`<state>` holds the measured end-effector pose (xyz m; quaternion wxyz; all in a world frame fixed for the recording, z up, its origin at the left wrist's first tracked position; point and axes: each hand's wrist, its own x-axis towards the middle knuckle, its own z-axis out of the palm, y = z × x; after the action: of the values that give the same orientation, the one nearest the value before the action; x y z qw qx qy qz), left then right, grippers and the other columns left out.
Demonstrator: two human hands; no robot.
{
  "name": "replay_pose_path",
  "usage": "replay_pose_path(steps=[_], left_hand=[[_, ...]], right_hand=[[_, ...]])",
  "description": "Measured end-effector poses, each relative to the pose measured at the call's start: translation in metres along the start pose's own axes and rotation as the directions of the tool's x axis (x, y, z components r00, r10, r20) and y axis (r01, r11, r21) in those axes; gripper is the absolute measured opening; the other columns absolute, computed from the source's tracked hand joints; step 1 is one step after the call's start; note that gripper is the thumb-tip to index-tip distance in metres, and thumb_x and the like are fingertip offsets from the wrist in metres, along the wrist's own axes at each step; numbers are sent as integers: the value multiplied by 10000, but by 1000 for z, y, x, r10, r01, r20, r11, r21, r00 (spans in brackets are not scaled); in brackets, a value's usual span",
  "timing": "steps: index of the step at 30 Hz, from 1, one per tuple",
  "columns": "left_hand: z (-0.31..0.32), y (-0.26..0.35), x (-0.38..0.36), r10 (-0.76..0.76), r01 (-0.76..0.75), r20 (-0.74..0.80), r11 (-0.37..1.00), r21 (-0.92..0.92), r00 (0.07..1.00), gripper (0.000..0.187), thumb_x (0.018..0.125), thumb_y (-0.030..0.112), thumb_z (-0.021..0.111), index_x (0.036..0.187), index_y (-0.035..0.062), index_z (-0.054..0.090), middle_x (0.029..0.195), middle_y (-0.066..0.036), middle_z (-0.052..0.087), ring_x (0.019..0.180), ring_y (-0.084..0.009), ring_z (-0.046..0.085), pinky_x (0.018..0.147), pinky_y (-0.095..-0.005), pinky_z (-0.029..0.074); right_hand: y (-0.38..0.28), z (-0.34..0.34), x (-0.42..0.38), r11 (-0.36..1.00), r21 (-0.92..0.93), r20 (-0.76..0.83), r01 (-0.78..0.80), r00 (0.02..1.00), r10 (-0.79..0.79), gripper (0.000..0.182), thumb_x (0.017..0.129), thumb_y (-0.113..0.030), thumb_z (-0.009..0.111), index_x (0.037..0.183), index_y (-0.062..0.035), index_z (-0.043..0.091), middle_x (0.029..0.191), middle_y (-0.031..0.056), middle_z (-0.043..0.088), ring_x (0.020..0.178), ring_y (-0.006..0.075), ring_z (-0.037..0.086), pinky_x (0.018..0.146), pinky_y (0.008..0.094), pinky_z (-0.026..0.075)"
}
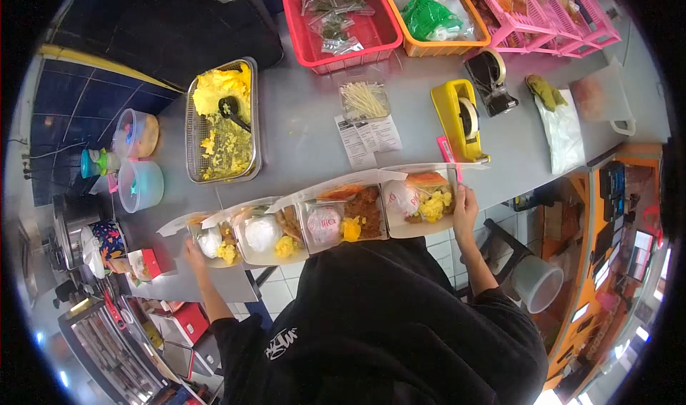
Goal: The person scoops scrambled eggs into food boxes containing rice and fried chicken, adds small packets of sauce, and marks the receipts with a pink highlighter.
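Note:
Four open food boxes stand side by side in a row along the near edge of the grey table. Each one holds a wrapped white round, brown food and yellow scrambled egg. My left hand [194, 253] grips the outer side of the leftmost box [230, 253], its fingers partly hidden by the wall. At the other end my right hand [465, 211] is closed on the outer side of the rightmost box [418, 230]. Between these two are the second box [275, 253] and the third box [339, 242]. The lids are folded back, away from me.
Behind the boxes are a metal tray [256, 144] of yellow egg with a black spoon, a toothpick container [365, 101], receipts [357, 146] and a yellow tape dispenser [450, 116]. Red basket [321, 66] and orange basket [429, 48] stand farther back. At left, another person's hand [118, 265] nears a red-sided box [158, 262].

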<state>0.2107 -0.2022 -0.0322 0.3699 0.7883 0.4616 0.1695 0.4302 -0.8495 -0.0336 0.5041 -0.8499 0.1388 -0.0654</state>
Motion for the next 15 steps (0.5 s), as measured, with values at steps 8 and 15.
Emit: replay_pose_path(steps=[8,15], left_hand=[[-5,-15,10,-108,114,75,990,-83,991,387,879,309,393,942,-11,601,840,-87,600,765,-176,535,696,-293,430],[-27,-24,-32,-95,-155,-436,850,-503,895,384,871,219,463,1183,-4,461,1149,-146,520,962,-323,571,795,-388,483]], right_hand=[[-5,-2,6,999,-32,42,44,998,-43,340,929,-279,432,947,19,594,741,73,552,658,132,500,587,263,403],[22,-119,91,992,99,-202,-73,975,92,229,948,-123,344,1103,-18,477,684,71,582,520,95,510,463,229,418]])
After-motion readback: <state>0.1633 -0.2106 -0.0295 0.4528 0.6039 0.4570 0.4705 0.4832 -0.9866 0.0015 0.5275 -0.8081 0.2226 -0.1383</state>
